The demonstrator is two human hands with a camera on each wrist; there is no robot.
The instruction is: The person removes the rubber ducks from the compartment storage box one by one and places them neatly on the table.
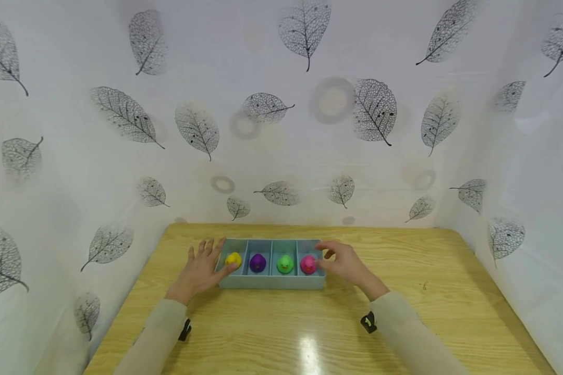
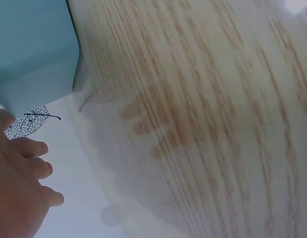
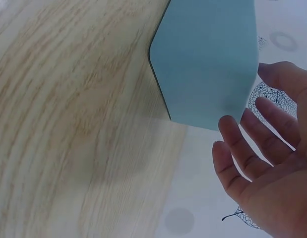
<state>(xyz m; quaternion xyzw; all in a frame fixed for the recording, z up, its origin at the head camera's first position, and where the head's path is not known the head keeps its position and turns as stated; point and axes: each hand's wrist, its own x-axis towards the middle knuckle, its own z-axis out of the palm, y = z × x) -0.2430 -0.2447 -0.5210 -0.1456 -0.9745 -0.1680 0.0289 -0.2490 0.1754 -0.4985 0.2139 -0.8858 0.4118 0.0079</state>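
A pale blue box (image 1: 271, 283) with several compartments in a row stands on the table. From left to right it holds a yellow toy duck (image 1: 233, 259), a purple toy duck (image 1: 257, 263), a green toy duck (image 1: 285, 264) and a pink toy duck (image 1: 308, 264). At the left end is my left hand (image 1: 199, 273), fingers spread, its thumb reaching over the rim by the yellow duck. My right hand (image 1: 344, 265) is at the right end, fingers loosely bent, thumb near the pink duck. In the right wrist view, its fingertips (image 3: 227, 126) are close to the box's end wall; contact is unclear.
The box stands toward the far side of a wooden table (image 1: 272, 333). A white sheet (image 1: 272, 140) printed with dark leaves hangs behind the table and along both sides. Light glares off the tabletop near the front.
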